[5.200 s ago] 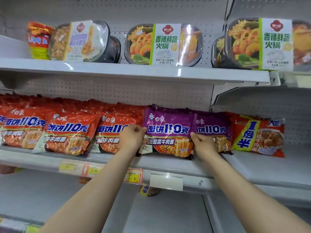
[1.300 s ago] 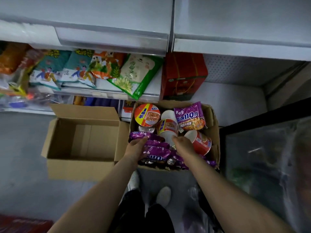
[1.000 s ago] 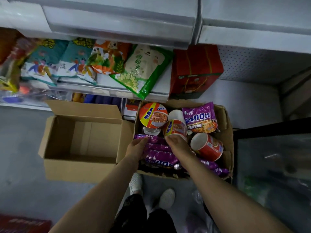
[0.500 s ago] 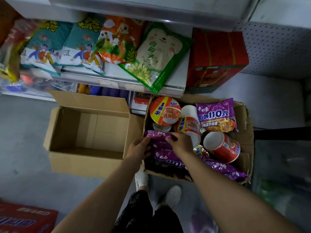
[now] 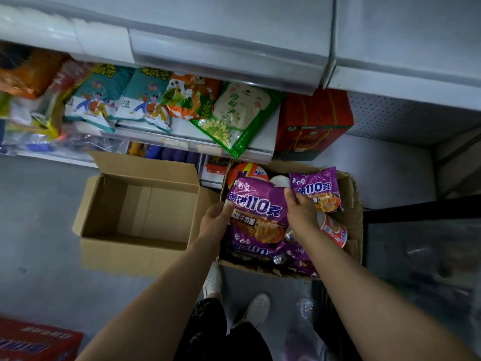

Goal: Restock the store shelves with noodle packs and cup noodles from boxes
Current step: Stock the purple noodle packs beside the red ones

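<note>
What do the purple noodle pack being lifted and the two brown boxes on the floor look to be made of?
The purple noodle pack, held by both hands, looks like thin glossy plastic film: it crinkles and catches light. The empty box and the stock box look like matte brown corrugated cardboard, with folded flaps and creases; the stock box's rim is worn and frayed.

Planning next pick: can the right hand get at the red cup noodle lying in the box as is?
Probably yes. The red cup noodle lies exposed just right of the right hand, nothing on top. But that hand already holds the purple noodle pack with the left hand.
</note>
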### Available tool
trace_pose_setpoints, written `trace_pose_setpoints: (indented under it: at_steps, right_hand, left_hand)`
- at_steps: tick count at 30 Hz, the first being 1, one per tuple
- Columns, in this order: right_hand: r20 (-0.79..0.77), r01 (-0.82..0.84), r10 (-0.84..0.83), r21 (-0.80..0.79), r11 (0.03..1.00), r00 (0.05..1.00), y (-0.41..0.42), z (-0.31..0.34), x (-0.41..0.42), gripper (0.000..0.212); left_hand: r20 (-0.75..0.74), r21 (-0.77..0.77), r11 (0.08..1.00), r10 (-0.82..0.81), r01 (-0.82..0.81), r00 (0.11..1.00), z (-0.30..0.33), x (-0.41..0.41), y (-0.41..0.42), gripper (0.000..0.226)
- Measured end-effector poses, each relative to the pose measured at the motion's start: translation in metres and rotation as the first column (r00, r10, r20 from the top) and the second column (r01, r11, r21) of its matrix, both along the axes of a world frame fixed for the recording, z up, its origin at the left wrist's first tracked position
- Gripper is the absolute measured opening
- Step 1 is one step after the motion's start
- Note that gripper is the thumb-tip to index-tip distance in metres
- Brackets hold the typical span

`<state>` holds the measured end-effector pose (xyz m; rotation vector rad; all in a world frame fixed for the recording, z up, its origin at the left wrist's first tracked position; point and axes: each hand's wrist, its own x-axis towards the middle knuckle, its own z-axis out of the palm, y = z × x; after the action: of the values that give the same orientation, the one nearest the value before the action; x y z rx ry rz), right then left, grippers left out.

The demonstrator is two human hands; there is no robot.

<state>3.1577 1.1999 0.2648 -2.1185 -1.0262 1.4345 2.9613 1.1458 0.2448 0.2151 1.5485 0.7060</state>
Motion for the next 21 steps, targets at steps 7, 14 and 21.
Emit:
trace_pose_setpoints:
  at_steps: [7, 14, 21]
  right_hand:
    - [-0.039, 0.037, -0.033, 0.094, 0.995, 0.999, -0.013, 0.072, 0.016, 0.038]
    - [-0.108, -0.004, 0.027, 0.200, 0.980, 0.994, -0.034, 0.146, 0.026, 0.037]
    - [-0.141, 0.048, -0.008, 0.281, 0.958, 0.990, -0.051, 0.186, 0.034, 0.035]
  left_hand:
    - [-0.050, 0.235, 0.972, 0.034, -0.021, 0.998, 0.070, 0.013, -0.002, 0.052]
    - [-0.079, 0.346, 0.937, 0.084, -0.052, 0.993, 0.150, 0.023, -0.021, 0.024]
    - [-0.003, 0.444, 0.883, 0.173, -0.154, 0.985, 0.199, 0.032, -0.035, 0.024]
